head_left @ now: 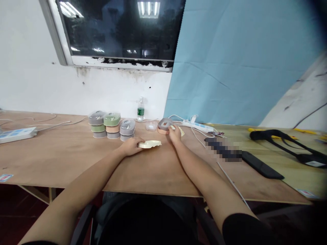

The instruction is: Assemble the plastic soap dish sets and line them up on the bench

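My left hand (pixel 133 145) is pinching the left end of a cream, wavy-edged piece (pixel 150 144) over the table (pixel 150 173); my right hand (pixel 174 134) is up at the grey-and-orange case (pixel 163 130), beside the clear plastic piece (pixel 151 126), its grip impossible to tell.

Three container stacks (pixel 111 129) left of the bottle (pixel 140 111)
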### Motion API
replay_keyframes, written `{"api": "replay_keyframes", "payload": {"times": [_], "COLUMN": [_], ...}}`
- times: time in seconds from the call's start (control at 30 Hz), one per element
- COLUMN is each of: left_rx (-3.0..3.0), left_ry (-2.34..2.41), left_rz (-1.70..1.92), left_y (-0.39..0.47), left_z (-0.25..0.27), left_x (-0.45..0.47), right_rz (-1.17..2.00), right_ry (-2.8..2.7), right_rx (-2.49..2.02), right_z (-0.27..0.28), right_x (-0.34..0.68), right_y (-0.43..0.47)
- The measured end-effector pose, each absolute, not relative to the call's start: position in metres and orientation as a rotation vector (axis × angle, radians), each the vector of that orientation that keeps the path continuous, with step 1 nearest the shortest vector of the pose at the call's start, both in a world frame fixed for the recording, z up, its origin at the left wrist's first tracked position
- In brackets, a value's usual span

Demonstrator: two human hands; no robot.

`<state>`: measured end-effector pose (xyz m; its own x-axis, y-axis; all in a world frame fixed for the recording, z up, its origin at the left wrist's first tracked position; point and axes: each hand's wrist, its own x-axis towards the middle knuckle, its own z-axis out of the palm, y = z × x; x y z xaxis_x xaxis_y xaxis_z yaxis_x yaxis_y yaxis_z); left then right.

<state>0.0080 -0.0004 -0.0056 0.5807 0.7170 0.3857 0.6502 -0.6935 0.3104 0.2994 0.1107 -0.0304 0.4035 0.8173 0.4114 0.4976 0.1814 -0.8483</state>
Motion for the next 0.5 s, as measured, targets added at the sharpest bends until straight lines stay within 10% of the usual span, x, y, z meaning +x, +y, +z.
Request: {"api": "replay_keyframes", "payload": {"times": [0.5], "left_rx": [2.667], "left_ry": [1.165], "left_rz": [0.714], "left_y": [-0.002], "left_z": [-0.005], "left_x": [0.008], "right_rz": [-0.339], "right_ry": [-1.939], "right_rx": [-1.543], "right_z": [-0.028], "right_x": [0.271], "right_y": [0.098]}}
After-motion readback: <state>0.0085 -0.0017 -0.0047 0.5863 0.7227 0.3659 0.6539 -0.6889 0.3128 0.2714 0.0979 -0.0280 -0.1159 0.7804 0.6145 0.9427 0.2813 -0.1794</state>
